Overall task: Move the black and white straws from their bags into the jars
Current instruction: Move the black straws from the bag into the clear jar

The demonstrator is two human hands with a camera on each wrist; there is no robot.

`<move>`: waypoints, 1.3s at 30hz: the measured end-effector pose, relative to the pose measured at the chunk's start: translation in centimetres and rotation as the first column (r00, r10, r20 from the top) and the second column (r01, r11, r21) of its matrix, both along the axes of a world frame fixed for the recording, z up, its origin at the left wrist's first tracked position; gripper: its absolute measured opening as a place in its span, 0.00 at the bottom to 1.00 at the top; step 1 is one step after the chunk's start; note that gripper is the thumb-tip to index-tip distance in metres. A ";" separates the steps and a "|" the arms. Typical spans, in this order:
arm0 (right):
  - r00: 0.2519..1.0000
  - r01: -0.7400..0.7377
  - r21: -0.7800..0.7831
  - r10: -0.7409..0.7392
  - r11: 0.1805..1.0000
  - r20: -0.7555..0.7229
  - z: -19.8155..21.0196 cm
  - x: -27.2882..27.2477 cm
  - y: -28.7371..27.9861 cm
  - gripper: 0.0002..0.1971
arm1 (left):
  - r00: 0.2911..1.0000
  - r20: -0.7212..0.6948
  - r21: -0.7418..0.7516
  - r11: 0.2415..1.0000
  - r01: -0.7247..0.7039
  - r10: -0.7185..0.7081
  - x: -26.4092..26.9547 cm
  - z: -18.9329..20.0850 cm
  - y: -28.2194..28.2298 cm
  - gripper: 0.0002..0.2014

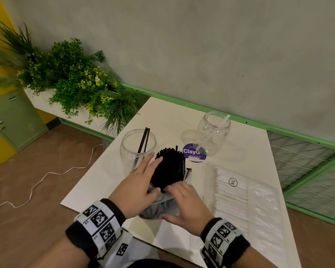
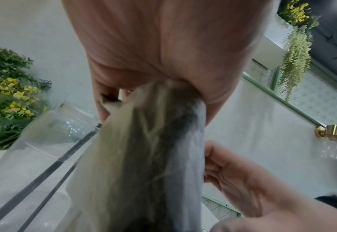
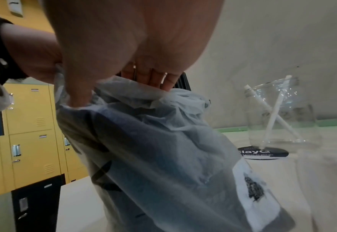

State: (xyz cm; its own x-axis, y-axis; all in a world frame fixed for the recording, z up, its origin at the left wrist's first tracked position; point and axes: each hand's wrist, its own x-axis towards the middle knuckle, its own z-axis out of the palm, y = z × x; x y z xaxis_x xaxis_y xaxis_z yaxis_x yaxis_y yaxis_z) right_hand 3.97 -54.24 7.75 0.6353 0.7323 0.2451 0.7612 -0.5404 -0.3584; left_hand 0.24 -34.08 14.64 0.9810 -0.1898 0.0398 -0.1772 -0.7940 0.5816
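While the bundle of black straws [image 1: 169, 167] stands up out of its translucent bag [image 1: 162, 206] near the front of the white table [image 1: 108, 182], both hands are on it. Left hand [image 1: 137, 182] wraps the bundle's left side, fingers held together along the straws, thumb at the bag's rim. Right hand [image 1: 184, 202] pinches the crumpled bag mouth, fingers on top, thumb low against the plastic; the right wrist view shows that thumb pressing into the film. Just behind the left hand, the left jar [image 1: 137, 146] holds two black straws leaning on its rim. Further right, the right jar [image 1: 214, 132] carries two white straws [image 1: 213, 135], crossed, and sits partly on a purple round sticker [image 1: 191, 153]. Bag of white straws [image 1: 238, 200] lies flat on the table's right side, well apart from both hands.
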 end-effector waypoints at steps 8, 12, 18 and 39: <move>0.990 0.102 -0.013 -0.101 0.995 0.099 -1.0 0.2 0.7 0.20 | 0.997 -0.014 0.124 0.989 0.082 -0.081 -1.6 1.6 1.6 0.37; 0.979 0.107 -0.011 -0.103 0.994 0.174 -1.3 0.4 1.1 0.22 | 0.999 -0.016 0.070 0.997 0.035 -0.034 -1.8 1.1 1.5 0.24; 0.965 0.110 0.060 -0.122 0.992 0.233 -1.6 0.1 1.6 0.16 | 0.981 0.191 0.088 0.996 0.002 -0.019 -2.2 0.2 0.8 0.17; 0.999 0.022 0.120 -0.018 0.992 -0.036 -2.2 -0.1 -1.6 0.12 | 0.966 0.257 0.017 1.000 0.016 -0.020 -2.4 -1.8 1.7 0.24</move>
State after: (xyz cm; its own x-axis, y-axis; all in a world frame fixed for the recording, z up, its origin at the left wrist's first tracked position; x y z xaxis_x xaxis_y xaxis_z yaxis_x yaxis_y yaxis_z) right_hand 3.89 -55.85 5.56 0.6589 0.6860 0.3087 0.7369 -0.5064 -0.4477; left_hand -2.20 -32.37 12.80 0.9347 -0.2095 0.2870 -0.3332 -0.7973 0.5033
